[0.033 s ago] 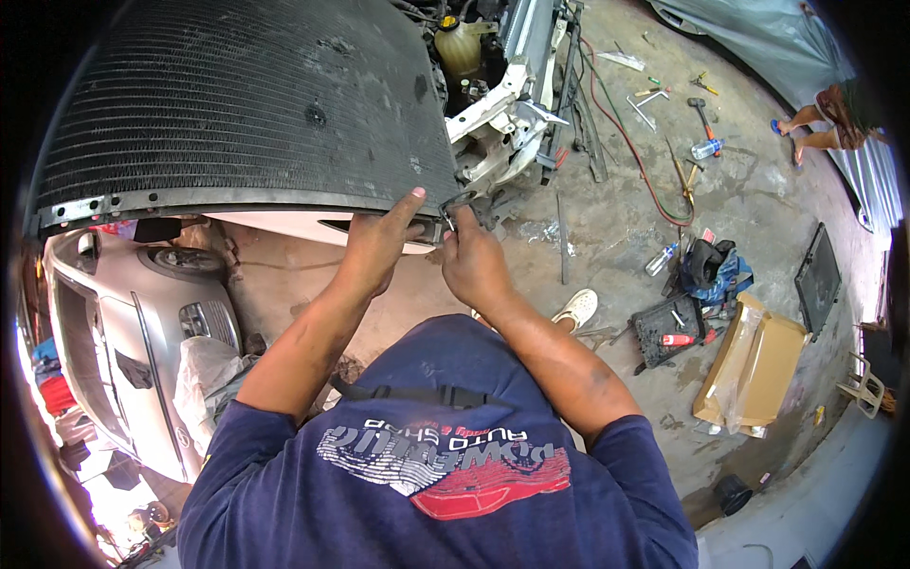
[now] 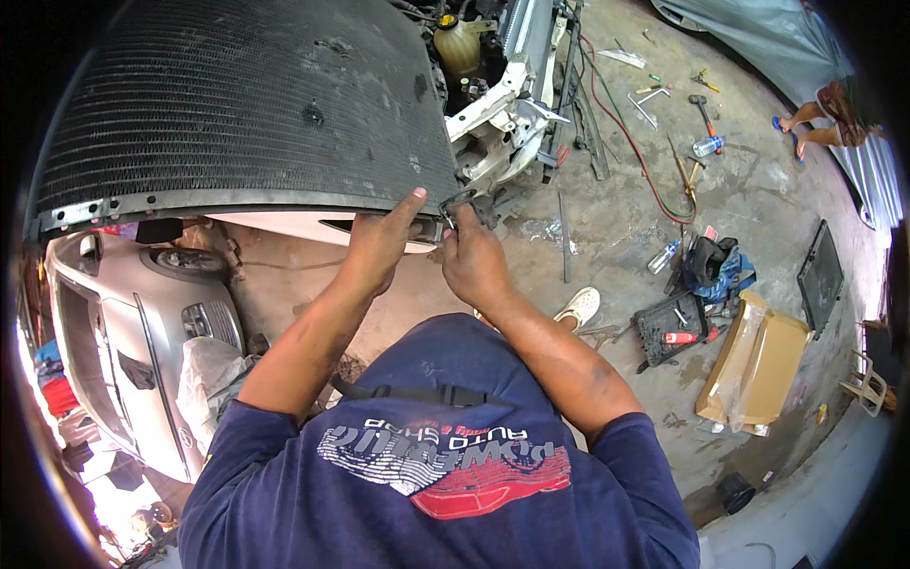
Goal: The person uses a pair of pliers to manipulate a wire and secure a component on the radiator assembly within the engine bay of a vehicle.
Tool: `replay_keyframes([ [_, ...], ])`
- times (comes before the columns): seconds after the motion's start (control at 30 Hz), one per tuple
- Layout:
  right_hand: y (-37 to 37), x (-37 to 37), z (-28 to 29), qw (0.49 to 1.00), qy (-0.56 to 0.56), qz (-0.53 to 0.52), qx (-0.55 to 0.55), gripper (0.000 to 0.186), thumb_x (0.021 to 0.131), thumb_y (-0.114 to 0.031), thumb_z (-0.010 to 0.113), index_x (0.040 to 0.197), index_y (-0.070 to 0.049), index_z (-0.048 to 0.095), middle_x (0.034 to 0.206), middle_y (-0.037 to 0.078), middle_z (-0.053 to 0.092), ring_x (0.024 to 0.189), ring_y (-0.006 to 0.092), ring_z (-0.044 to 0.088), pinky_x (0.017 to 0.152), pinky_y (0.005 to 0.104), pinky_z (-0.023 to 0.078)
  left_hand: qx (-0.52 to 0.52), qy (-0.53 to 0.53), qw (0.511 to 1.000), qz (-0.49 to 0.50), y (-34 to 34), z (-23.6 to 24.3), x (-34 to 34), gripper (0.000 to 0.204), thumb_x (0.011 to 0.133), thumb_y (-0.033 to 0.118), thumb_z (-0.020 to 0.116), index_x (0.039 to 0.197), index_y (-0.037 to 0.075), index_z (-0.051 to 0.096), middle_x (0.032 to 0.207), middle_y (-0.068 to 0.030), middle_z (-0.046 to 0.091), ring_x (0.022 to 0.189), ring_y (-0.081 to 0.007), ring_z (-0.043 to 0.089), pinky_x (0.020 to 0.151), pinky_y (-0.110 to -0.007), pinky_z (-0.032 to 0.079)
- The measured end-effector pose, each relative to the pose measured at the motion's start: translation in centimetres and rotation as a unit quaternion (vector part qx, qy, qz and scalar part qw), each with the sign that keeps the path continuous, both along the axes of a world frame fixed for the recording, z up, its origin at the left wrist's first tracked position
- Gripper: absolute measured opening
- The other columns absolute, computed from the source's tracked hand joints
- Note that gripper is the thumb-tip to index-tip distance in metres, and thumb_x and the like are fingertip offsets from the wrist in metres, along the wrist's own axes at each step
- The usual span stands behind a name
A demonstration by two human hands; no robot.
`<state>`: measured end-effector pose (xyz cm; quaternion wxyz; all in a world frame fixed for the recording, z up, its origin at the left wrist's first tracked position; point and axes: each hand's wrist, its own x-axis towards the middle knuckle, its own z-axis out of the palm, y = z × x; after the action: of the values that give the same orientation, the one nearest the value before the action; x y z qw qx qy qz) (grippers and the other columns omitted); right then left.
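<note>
A large black finned radiator (image 2: 246, 104) fills the upper left, with a metal strip along its near edge. My left hand (image 2: 379, 247) grips that edge near its right end, thumb lying on top and fingers partly hidden underneath. Just to its right, my right hand (image 2: 472, 254) has its fingers closed on a dark bracket (image 2: 459, 209) at the radiator's corner; the small details between the fingers are unclear. Beyond the corner are a white car front frame (image 2: 483, 114) and a yellowish reservoir (image 2: 457, 52).
A silver car (image 2: 152, 351) stands lower left. On the floor lie a hammer (image 2: 705, 119), hoses (image 2: 645, 171), a blue bag (image 2: 716, 266), a black tray (image 2: 668, 332) and flattened cardboard (image 2: 749, 370). Another person's legs (image 2: 815, 128) are at the upper right, beside a covered vehicle (image 2: 758, 28).
</note>
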<state>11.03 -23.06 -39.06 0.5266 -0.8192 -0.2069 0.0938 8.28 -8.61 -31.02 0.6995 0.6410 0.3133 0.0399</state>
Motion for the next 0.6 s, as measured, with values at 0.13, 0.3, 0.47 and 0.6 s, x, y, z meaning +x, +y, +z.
replay_keyframes([
  [0.13,-0.4,-0.6,-0.9,1.000,-0.002,0.006,0.003,0.030,0.099,-0.008,0.055,0.129,-0.002,0.052,0.096,0.030,0.070,0.088,0.0513,0.068,0.077,0.0593,0.053,0.002,-0.001,1.000,0.017,-0.5,-1.2,0.2,0.045,0.100,0.015,0.069,0.135,-0.008,0.051,0.127,-0.0168,0.062,0.116,-0.0291,0.066,0.098,-0.043,0.061],
  [0.3,0.0,-1.0,-2.7,0.995,-0.097,-0.014,-0.010,0.040,0.097,-0.009,0.060,0.135,-0.005,0.051,0.095,0.021,0.071,0.081,0.0457,0.070,0.074,0.0535,0.056,-0.009,-0.006,0.999,0.037,-0.3,-1.8,0.3,0.032,0.098,0.009,0.066,0.124,-0.007,0.056,0.117,-0.0164,0.065,0.109,-0.0292,0.069,0.096,-0.044,0.062],
  [0.47,-0.1,1.6,-8.4,0.960,-0.279,0.021,-0.025,0.058,0.089,-0.006,0.067,0.144,-0.009,0.049,0.089,0.011,0.068,0.074,0.0310,0.071,0.067,0.0418,0.058,-0.014,0.006,0.999,0.031,0.1,-2.1,0.3,0.029,0.097,0.008,0.065,0.121,-0.007,0.059,0.115,-0.0171,0.066,0.109,-0.0305,0.069,0.096,-0.044,0.062],
  [0.6,-1.0,2.0,-8.2,0.965,-0.254,0.067,-0.014,0.057,0.090,-0.007,0.068,0.145,-0.009,0.050,0.094,0.013,0.071,0.078,0.0331,0.072,0.070,0.0435,0.059,0.016,0.022,1.000,0.010,-0.2,-1.1,0.4,0.035,0.098,0.013,0.066,0.123,-0.009,0.058,0.119,-0.0186,0.065,0.111,-0.0303,0.069,0.096,-0.043,0.062],
])
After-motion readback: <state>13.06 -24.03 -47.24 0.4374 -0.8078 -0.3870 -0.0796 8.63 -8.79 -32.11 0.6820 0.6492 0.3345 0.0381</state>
